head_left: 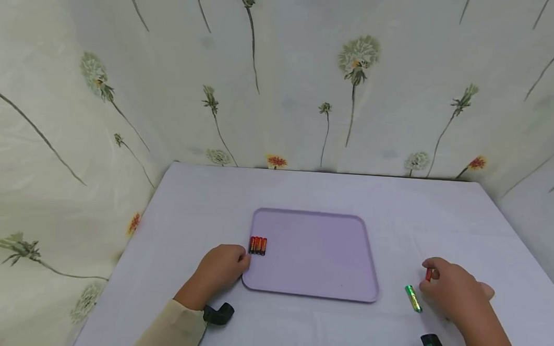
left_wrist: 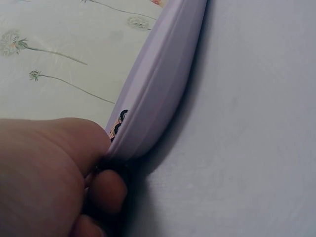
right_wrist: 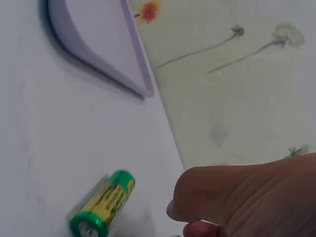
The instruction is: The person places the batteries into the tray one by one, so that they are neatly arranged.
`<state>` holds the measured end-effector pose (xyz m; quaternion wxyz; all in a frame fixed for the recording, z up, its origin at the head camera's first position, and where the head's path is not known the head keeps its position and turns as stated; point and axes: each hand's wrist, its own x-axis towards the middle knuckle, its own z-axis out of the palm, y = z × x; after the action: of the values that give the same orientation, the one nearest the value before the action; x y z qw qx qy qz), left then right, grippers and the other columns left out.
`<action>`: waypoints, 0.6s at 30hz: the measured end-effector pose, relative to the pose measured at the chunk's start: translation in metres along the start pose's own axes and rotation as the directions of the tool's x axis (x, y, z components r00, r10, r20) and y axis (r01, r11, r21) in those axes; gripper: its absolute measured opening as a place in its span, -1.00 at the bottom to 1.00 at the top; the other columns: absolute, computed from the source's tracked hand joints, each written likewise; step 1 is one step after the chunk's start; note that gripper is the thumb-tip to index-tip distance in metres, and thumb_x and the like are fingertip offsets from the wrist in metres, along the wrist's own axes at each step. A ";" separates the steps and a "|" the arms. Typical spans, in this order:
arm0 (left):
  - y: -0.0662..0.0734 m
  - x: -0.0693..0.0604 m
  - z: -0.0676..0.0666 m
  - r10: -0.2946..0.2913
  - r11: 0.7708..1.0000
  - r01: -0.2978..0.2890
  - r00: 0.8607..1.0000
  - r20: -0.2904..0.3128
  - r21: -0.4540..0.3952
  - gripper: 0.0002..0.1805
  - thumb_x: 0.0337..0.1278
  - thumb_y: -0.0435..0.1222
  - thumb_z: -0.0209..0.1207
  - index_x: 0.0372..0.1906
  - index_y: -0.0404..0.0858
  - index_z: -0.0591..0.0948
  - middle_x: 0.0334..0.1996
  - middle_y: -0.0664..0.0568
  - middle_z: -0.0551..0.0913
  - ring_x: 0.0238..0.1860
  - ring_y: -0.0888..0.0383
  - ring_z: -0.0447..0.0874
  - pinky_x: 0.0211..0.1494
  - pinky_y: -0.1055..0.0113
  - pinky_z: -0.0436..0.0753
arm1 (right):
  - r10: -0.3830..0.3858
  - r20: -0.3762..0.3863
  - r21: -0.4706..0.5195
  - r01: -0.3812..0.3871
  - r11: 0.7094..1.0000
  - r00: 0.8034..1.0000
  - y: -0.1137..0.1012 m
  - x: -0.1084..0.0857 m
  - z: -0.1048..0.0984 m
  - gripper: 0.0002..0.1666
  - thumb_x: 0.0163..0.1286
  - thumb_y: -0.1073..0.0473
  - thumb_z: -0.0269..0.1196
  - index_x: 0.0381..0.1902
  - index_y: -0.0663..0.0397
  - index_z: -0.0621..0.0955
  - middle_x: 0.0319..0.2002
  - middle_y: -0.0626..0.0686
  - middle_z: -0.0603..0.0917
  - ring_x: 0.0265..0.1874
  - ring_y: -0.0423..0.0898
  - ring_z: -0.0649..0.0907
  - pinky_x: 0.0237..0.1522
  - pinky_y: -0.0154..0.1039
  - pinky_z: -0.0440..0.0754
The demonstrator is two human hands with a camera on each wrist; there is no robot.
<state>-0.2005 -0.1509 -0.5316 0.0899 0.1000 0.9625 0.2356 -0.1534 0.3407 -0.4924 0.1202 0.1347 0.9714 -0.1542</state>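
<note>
The left hand [head_left: 222,269] has its thumb and curled fingers pinching the left edge of a lilac tray [head_left: 315,258], which stretches rightward from them across the bench [head_left: 323,193]. Just beyond these fingers, inside the tray's left rim, four red-and-black batteries [head_left: 257,245] lie side by side in a row, touching or nearly so, black ends toward the person; the left wrist view shows some of those ends above the rim.

The right hand [head_left: 459,289] is right of the tray, apart from it, its thumb and index finger pinching a small red item [head_left: 429,274], mostly hidden by the hand. Just left of these fingers and closer to the person, a green-and-yellow battery [head_left: 413,299] lies on the bench, touching neither hand nor tray. Beyond both sets of fingers, a flower-printed backdrop [head_left: 289,126] rises behind the bench's far edge.
</note>
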 end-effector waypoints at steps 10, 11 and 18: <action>0.002 0.000 -0.003 -0.007 1.000 0.007 1.000 0.011 0.001 -0.58 0.47 -0.09 0.13 -0.60 -0.07 0.49 -0.67 0.14 0.33 -0.57 0.20 0.33 -0.45 0.28 0.31 | -0.234 -0.092 0.016 0.237 0.971 0.968 -0.065 0.006 -0.005 -0.44 0.32 0.07 0.36 0.25 0.09 0.60 0.00 0.22 0.73 -0.12 0.14 0.66 -0.27 0.14 0.27; 0.002 0.000 -0.003 -0.007 1.000 0.007 1.000 0.013 0.001 -0.59 0.47 -0.09 0.13 -0.59 -0.07 0.49 -0.67 0.14 0.33 -0.56 0.20 0.34 -0.44 0.29 0.32 | -0.251 -0.101 0.020 0.254 0.967 0.963 -0.072 0.007 -0.005 -0.45 0.32 0.08 0.36 0.25 0.08 0.60 0.00 0.21 0.73 -0.11 0.14 0.66 -0.26 0.15 0.26; 0.000 0.001 -0.001 0.001 1.000 -0.001 1.000 0.006 0.004 -0.59 0.46 -0.09 0.14 -0.60 -0.06 0.48 -0.67 0.15 0.33 -0.57 0.21 0.33 -0.44 0.29 0.31 | -0.335 -0.155 0.047 0.346 0.937 0.929 -0.121 0.012 -0.005 -0.48 0.33 0.12 0.33 0.26 0.02 0.62 -0.02 0.12 0.74 -0.07 0.07 0.63 -0.15 0.20 0.25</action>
<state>-0.2014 -0.1509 -0.5308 0.0925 0.1015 0.9626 0.2334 -0.2012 0.2342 -0.4586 0.0159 -0.0206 0.9798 -0.1981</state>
